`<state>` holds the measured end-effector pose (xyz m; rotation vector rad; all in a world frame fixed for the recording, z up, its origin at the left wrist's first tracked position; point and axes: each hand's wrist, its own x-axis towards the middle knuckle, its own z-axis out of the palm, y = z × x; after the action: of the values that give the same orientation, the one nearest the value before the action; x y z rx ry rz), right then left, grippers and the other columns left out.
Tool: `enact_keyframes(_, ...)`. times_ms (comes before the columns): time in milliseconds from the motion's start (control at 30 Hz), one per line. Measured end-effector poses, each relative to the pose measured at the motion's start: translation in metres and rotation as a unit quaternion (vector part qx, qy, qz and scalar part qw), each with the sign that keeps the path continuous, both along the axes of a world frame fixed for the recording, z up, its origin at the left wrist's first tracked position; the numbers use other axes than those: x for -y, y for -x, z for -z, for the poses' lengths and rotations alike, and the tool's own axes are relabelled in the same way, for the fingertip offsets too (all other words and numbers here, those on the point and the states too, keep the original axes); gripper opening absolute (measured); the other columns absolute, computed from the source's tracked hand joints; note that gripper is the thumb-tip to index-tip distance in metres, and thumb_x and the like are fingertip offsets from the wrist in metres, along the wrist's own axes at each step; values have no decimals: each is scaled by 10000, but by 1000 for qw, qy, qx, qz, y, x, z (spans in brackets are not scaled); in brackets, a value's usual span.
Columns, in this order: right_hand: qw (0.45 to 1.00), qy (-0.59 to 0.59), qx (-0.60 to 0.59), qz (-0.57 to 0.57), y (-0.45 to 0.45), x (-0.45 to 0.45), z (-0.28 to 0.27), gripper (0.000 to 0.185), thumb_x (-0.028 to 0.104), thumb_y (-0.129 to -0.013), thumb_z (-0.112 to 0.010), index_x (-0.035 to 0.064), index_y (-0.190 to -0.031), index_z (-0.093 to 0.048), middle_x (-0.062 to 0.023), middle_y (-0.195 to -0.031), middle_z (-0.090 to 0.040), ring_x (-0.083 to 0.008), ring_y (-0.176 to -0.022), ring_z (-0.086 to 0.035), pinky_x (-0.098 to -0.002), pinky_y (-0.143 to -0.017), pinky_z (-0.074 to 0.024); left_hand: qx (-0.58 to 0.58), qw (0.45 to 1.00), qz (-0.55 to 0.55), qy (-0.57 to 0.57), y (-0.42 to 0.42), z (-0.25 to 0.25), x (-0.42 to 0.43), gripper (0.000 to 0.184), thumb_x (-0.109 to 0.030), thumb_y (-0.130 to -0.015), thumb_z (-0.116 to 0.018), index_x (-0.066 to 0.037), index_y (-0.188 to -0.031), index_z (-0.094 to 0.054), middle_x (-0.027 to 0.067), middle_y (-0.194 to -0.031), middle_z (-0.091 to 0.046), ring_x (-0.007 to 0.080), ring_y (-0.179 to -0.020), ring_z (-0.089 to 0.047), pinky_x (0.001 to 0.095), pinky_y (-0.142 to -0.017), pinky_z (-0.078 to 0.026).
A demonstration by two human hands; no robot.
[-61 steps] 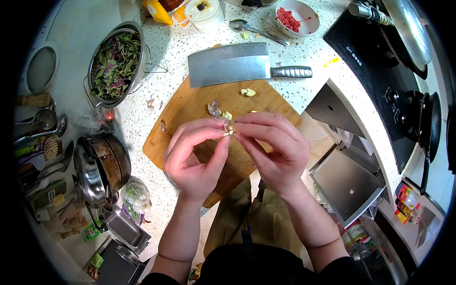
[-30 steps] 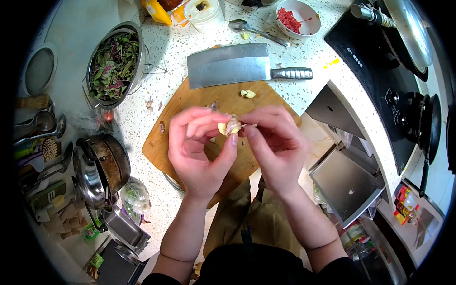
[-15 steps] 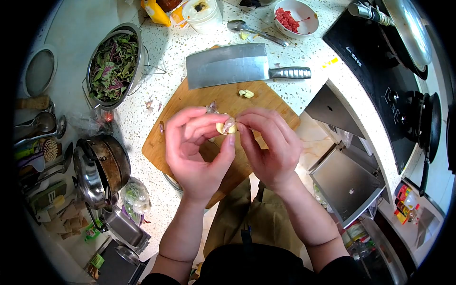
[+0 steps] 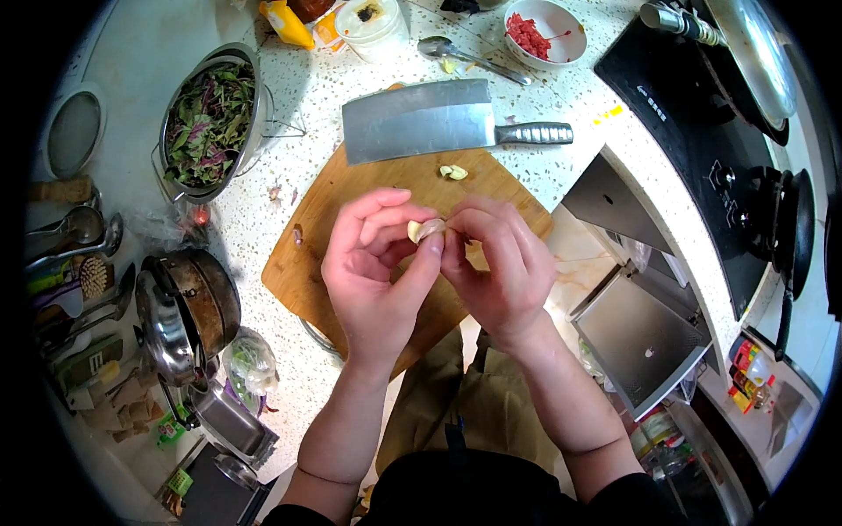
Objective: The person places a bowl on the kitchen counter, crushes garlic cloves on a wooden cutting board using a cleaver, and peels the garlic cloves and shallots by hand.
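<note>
A garlic clove (image 4: 415,231), pale and partly wrapped in papery skin, is pinched between both hands above the cutting board (image 4: 307,210). My left hand (image 4: 373,272) grips it between thumb and fingers. My right hand (image 4: 500,263) closes thumb and fingertips on its right end, at the skin. Beyond the hands, crushed garlic (image 4: 453,172) lies on the wood. A cleaver (image 4: 421,121) rests across the board's far corner, its handle pointing right over the counter. A scrap of garlic skin (image 4: 298,235) sits near the board's left edge.
At left stand a colander of leafy greens (image 4: 210,127) and a dark pot (image 4: 206,294). A bowl of red chopped meat (image 4: 566,44), a spoon (image 4: 474,60) and a white tub (image 4: 373,31) are at the back. To the right are a black cooktop (image 4: 675,114) and an open drawer (image 4: 640,342).
My left hand has shifted slightly right, closer to my right hand. The clove has turned between the fingers, and the skin scrap seen above the left fingers no longer shows there.
</note>
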<state>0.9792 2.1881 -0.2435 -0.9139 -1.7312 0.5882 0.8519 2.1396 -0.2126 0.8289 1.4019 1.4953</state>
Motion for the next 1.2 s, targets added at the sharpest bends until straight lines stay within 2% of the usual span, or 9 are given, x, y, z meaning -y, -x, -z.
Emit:
enact_keyframes(167, 999, 23, -30, 19, 4, 4, 1, 253, -61, -817, -805, -5, -1006, -646, -123, -919, -690, -263, -757, -698, -325, -654, -575, -6, 999, -25, -24, -6, 4, 1, 448, 135, -899, -719, 18, -1304, -567, 132, -1165, -718, 149, -1001, -721, 251, -861, -596)
enact_keyframes(267, 987, 130, -92, 31, 5, 9, 2, 205, -57, -856, -784, -19, -1009, -653, -110, -933, -706, -199, -791, -712, -295, -679, -588, 34, 999, -33, -8, -7, 3, 2, 449, 142, -905, -697, 20, -1317, -568, 140, -1161, -719, 155, -1043, -709, 268, -893, -590)
enact_keyframes(333, 933, 283, -221, 8, 6, 12, 2, 134, -47, -920, -743, -38, -1029, -665, -77, -962, -723, -129, -834, -706, -266, -742, -595, 134, 990, -35, 21, -6, 2, 3, 421, 100, -938, -674, 9, -1335, -569, 154, -1208, -701, 172, -1116, -688, 311, -955, -583)
enact_keyframes(433, 884, 346, -313, -21, 4, 12, 0, 89, -38, -970, -707, -50, -1053, -678, -54, -988, -726, -97, -867, -698, -251, -800, -591, 204, 978, -3, 45, 0, 0, 2, 383, 54, -978, -644, -4, -1350, -573, 153, -1274, -676, 185, -1171, -667, 349, -1013, -570)
enact_keyframes(533, 873, 364, -323, -17, 2, 12, -2, 82, -40, -990, -694, -50, -1070, -682, -57, -1004, -726, -104, -880, -708, -248, -823, -585, 226, 971, -8, 77, 2, 4, 1, 336, 30, -1010, -621, -11, -1341, -584, 145, -1325, -653, 184, -1177, -665, 352, -1016, -575)
enact_keyframes(667, 870, 360, -334, -35, 0, 11, -3, 92, -30, -999, -697, -52, -1086, -678, -61, -1010, -727, -105, -895, -714, -247, -819, -584, 118, 990, -6, 77, 0, 10, 2, 278, -8, -1024, -652, -2, -1301, -637, 122, -1282, -682, 179, -1147, -686, 332, -983, -585)
enact_keyframes(800, 862, 387, -325, -35, -2, 11, -6, 96, -10, -1014, -692, -46, -1101, -676, -59, -1018, -733, -104, -900, -719, -244, -807, -582, 115, 991, 39, 59, 0, 15, 5, 283, -13, -1012, -675, 2, -1294, -650, 117, -1270, -691, 183, -1139, -693, 326, -982, -585)
enact_keyframes(967, 828, 426, -362, -49, -9, 9, -5, 98, 27, -1026, -695, -35, -1101, -680, -57, -1020, -738, -99, -892, -714, -235, -786, -573, 279, 956, 13, 88, 9, 22, 8, 292, -52, -1017, -672, 6, -1301, -634, 107, -1246, -702, 189, -1125, -695, 354, -1020, -568)
enact_keyframes(1200, 853, 408, -303, -121, -21, 6, 1, 100, 11, -1008, -702, -35, -1090, -670, -61, -1047, -726, -109, -937, -695, -262, -861, -569, 230, 959, 62, 151, 17, 15, 3, 321, -61, -1015, -624, -19, -1333, -628, 75, -1226, -671, 162, -1144, -652, 341, -953, -549)
